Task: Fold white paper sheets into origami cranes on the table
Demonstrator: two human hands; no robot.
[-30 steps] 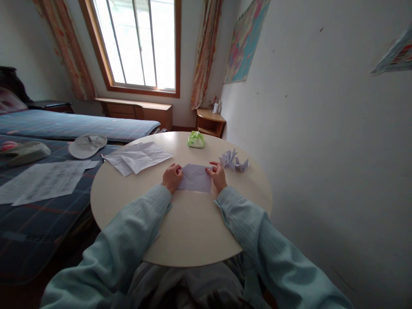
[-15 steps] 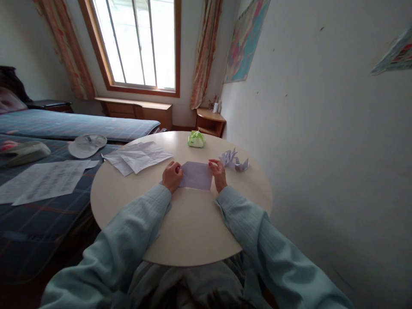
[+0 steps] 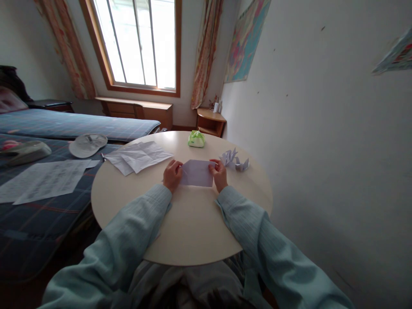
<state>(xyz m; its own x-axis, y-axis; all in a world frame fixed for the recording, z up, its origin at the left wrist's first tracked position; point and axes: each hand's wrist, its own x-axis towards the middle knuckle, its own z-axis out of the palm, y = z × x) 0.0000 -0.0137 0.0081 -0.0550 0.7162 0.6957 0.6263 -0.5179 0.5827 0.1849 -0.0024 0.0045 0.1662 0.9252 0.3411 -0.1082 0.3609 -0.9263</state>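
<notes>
A pale lilac sheet of paper (image 3: 197,173) lies folded on the round beige table (image 3: 193,231). My left hand (image 3: 172,175) pinches its left edge with curled fingers. My right hand (image 3: 219,173) pinches its right edge near the top corner. Both sleeves are light blue. A folded lilac paper figure (image 3: 233,160) sits just right of my right hand, apart from it.
A small green packet (image 3: 196,139) stands at the table's far side. Creased white sheets (image 3: 138,156) lie at the table's left. A bed on the left holds printed papers (image 3: 48,180) and a white cap (image 3: 87,145). A white wall runs close on the right.
The sheet's near edge has been brought up and away from me, so it now looks shorter. Both hands have shifted slightly toward the far side of the table.
</notes>
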